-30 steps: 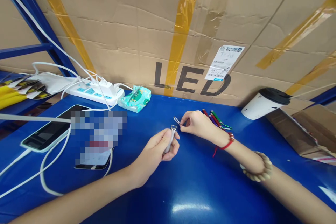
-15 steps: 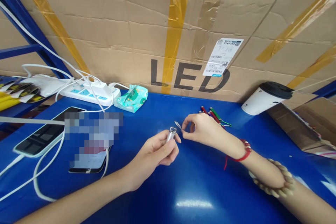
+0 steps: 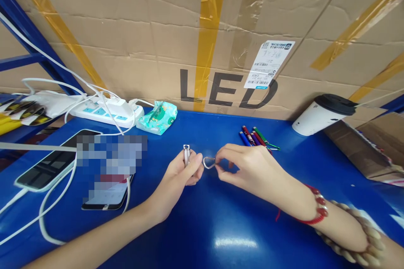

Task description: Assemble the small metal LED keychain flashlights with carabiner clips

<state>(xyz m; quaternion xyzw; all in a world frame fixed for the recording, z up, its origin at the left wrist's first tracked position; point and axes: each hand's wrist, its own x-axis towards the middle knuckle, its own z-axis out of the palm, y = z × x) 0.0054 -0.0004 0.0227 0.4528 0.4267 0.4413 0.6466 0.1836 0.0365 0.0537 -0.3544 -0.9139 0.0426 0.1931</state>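
My left hand (image 3: pixel 179 176) grips a small silver torch (image 3: pixel 186 154) upright above the blue table (image 3: pixel 221 227); my right hand (image 3: pixel 249 168) pinches its metal clip (image 3: pixel 208 162) just beside it. Hooking them together needs fine alignment.

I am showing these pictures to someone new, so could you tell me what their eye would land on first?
Most likely the two bare hands at the middle of the blue table: the left hand grips a small silver cylinder upright, and the right hand pinches a small metal clip right beside it. Behind them a big taped cardboard box printed "LED" fills the background, with a lidded white cup leaning at the right.
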